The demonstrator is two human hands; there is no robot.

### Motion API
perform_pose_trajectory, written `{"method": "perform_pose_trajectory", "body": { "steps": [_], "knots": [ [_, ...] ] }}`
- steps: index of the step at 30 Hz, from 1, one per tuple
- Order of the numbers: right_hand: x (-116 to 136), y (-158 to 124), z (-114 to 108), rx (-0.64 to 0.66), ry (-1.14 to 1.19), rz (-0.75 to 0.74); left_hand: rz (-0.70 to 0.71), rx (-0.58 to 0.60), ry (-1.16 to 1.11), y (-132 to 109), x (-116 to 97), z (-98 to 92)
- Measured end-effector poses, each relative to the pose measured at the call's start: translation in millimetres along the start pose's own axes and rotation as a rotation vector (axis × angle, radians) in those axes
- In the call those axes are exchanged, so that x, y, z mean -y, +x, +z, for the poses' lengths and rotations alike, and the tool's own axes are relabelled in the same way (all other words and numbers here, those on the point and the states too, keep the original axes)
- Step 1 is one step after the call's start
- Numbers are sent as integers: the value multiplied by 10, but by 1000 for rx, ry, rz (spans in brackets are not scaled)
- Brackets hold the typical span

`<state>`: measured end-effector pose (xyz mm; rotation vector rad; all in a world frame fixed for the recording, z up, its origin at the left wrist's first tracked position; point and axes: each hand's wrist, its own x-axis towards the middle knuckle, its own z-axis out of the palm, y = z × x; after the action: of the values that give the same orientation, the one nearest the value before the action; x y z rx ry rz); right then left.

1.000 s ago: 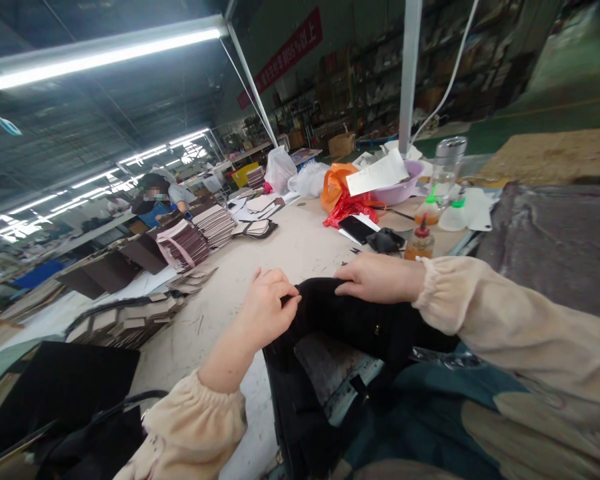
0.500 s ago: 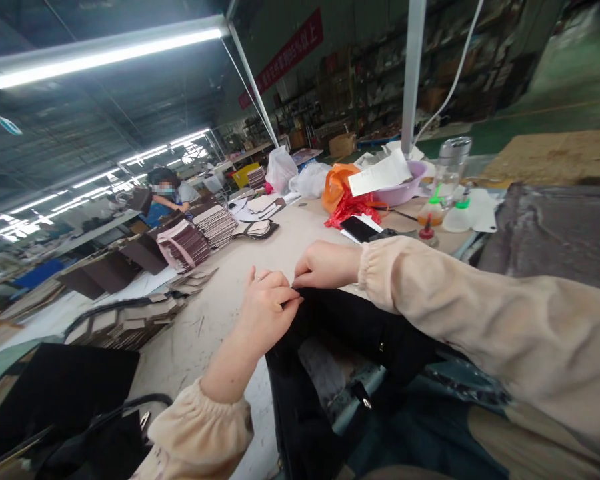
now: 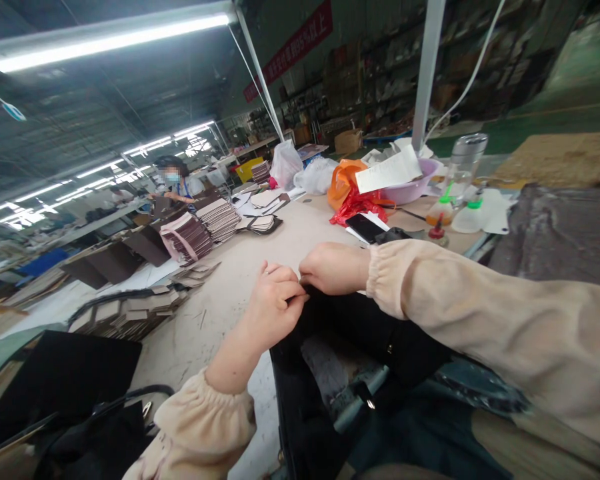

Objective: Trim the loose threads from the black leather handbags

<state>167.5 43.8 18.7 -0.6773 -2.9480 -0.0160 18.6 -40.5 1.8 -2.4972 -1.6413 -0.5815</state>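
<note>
Black material [image 3: 410, 340], with a small metal zip pull on it, lies over the near edge of the table and my lap. At its upper corner my left hand [image 3: 276, 300] pinches the edge between thumb and fingers. Right beside it my right hand [image 3: 333, 268] is closed on the same edge, its fingertips nearly touching those of the left. A strap end with a metal clip [image 3: 369, 403] hangs below the hands. What lies between the fingertips is too small to make out.
Stacked brown pieces [image 3: 185, 239] and a black bag [image 3: 60, 387] are on the left. Beyond my right hand are a phone [image 3: 364, 228], a red bag [image 3: 357, 203], a purple basin [image 3: 410, 190] and bottles [image 3: 467, 217]. A masked person [image 3: 173, 180] is at the far left.
The whole view has shifted slightly, so most things appear a little further right. Both hands keep their grip on the black edge. The far person's head is raised more.
</note>
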Motion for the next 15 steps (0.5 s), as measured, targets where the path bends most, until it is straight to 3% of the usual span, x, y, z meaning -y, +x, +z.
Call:
{"method": "perform_pose_trajectory", "body": {
  "steps": [7,15],
  "knots": [
    [4,-26,-38,7,61,41,65,7,-23,-4,6,-14],
    [-50,-20,38,-17,152,56,5,-53,-97,-17,13,16]
  ]
}}
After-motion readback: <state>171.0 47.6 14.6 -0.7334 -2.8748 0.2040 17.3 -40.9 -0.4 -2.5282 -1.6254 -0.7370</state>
